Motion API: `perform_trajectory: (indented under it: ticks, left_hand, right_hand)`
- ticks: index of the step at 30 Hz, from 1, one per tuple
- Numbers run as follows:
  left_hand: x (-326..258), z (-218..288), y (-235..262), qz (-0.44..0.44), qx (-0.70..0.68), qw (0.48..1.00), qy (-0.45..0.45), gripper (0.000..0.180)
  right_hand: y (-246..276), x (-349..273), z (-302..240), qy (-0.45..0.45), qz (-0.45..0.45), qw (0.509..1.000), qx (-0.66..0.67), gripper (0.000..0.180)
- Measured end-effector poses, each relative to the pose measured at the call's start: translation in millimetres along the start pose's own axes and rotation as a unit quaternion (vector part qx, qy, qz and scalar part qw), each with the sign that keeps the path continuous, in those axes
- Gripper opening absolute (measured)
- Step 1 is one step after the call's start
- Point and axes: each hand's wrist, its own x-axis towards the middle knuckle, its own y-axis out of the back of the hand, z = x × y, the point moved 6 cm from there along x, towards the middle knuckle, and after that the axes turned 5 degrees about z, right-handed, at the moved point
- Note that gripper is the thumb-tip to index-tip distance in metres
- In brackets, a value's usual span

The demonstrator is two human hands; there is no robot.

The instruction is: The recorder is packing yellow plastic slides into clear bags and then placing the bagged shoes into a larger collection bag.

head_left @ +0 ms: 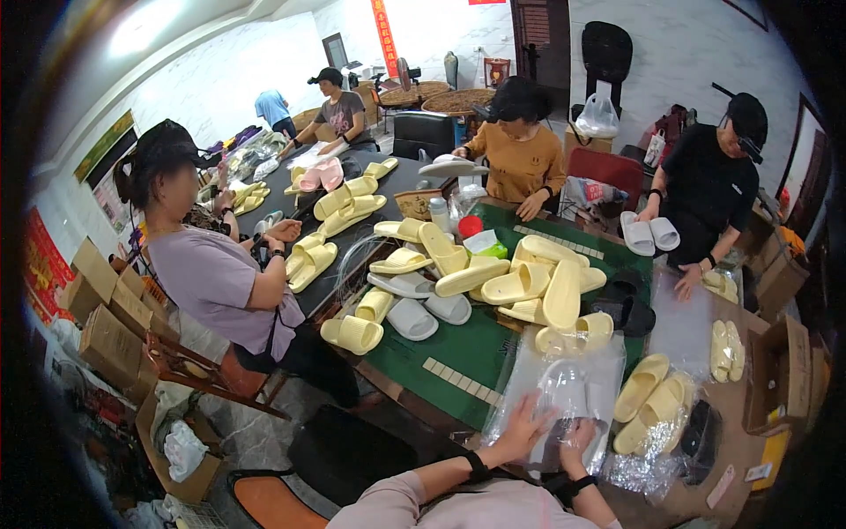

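Note:
My left hand [522, 429] lies spread on a stack of clear plastic bags [564, 388] at the near edge of the green table [458, 348]. My right hand [577, 439] pinches the top bag of that stack, fingers curled on the film. Just right of the bags lie pale yellow slippers [648, 401], some inside clear bags. A heap of loose yellow slippers [538, 282] and a few grey ones [414, 313] sits further out on the table.
Three people sit around the table: one in purple on the left [211, 273], one in orange at the far side [524, 159], one in black on the right [714, 176] holding grey slippers. Cardboard boxes [106, 309] stand at left and right. A black stool [348, 454] stands near my knees.

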Motion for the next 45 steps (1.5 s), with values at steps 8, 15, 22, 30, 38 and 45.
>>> perform_trajectory:
  ticks: [8,15,22,30,38,45]
  left_hand:
    - [-12,-48,-6,-0.063,-0.389,0.890,0.230,0.078]
    - [-25,-94,-18,-0.025,-0.356,0.875,0.328,0.044]
    - [-31,-98,-25,-0.191,-0.342,0.852,0.346,0.034]
    - [-57,-109,-66,-0.352,-0.202,0.896,0.178,0.026]
    - [-58,-87,-46,-0.452,-0.185,0.862,0.132,0.026]
    - [-57,-77,-26,-0.453,-0.179,0.866,0.114,0.017]
  right_hand:
    - [-17,-18,5,-0.145,-0.046,0.988,0.033,0.016]
    - [-24,-17,-3,-0.147,0.035,0.988,-0.028,0.021]
    - [-30,5,-20,-0.195,0.009,0.981,-0.017,0.025]
    - [-45,27,-4,-0.192,0.017,0.975,-0.111,0.023]
    - [-59,37,-6,-0.082,-0.053,0.964,-0.248,0.041]
    - [-73,21,20,-0.054,-0.143,0.955,-0.254,0.052]
